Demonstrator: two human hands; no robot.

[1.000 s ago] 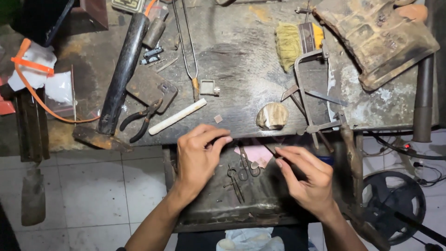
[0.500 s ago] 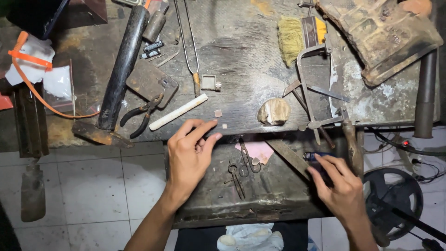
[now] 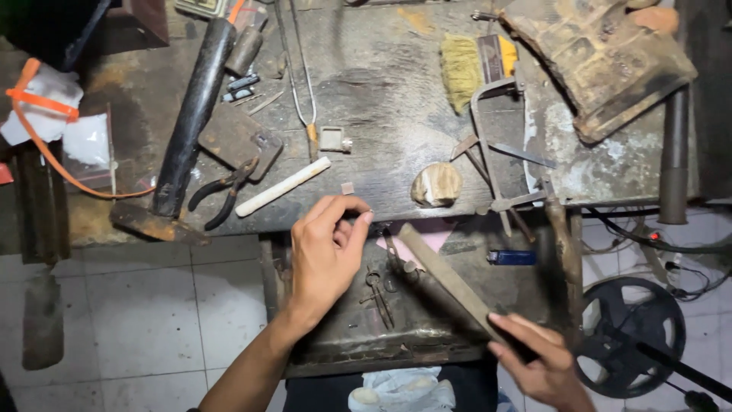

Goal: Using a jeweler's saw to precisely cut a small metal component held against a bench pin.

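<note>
The right hand [image 3: 545, 366], which a moment ago worked close beside the left, has drawn back to the lower right and now grips a flat metal file [image 3: 450, 281] by its near end. The file's long axis runs diagonally, tip pointing up-left toward the left hand [image 3: 328, 255], over the tray below the desk [image 3: 381, 84]. The left fingers [image 3: 358, 223] pinch narrowly at the desk edge; whether they hold something small cannot be told. Filing appears set to begin.
</note>
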